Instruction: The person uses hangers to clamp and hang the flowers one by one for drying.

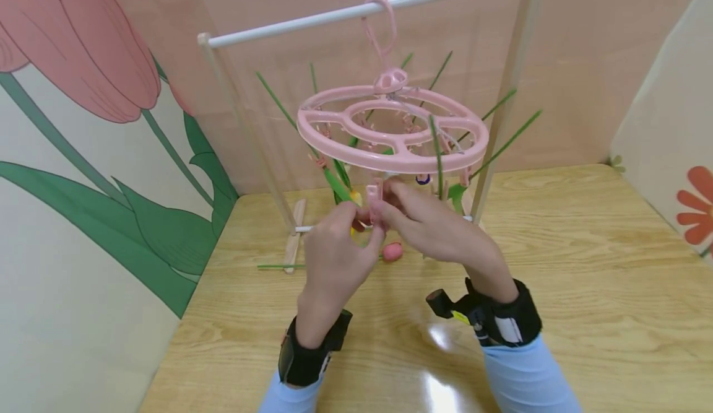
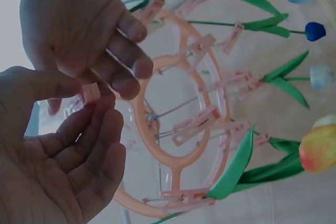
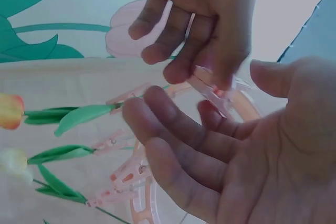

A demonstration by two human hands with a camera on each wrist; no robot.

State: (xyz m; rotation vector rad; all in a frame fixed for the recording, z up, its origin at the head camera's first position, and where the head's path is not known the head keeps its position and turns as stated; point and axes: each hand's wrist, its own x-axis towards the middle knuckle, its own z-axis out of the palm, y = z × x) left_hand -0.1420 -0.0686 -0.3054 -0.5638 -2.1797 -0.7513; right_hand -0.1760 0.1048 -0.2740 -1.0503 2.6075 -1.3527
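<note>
A pink clothespin (image 1: 373, 197) hangs below the front rim of the round pink hanger (image 1: 390, 164). My left hand (image 1: 340, 258) pinches it between thumb and forefinger. My right hand (image 1: 440, 224) is at the same clothespin, its thumb and curled forefinger against it. In the right wrist view the clothespin (image 3: 212, 92) lies between both hands, partly covered by fingers. The other fingers of my right hand (image 3: 278, 156) are loosely bent. On the table below, partly behind my left hand, lies a pink tulip (image 1: 392, 251) with a green stem.
A white rod (image 1: 289, 26) on wooden posts carries the hanger. Other clothespins hold artificial tulips heads down, including a yellow-red one (image 2: 317, 150), a dark blue one (image 2: 315, 31) and pale blue ones. Their green stems (image 1: 515, 135) stick outward. A tulip-printed wall (image 1: 184, 264) stands at left.
</note>
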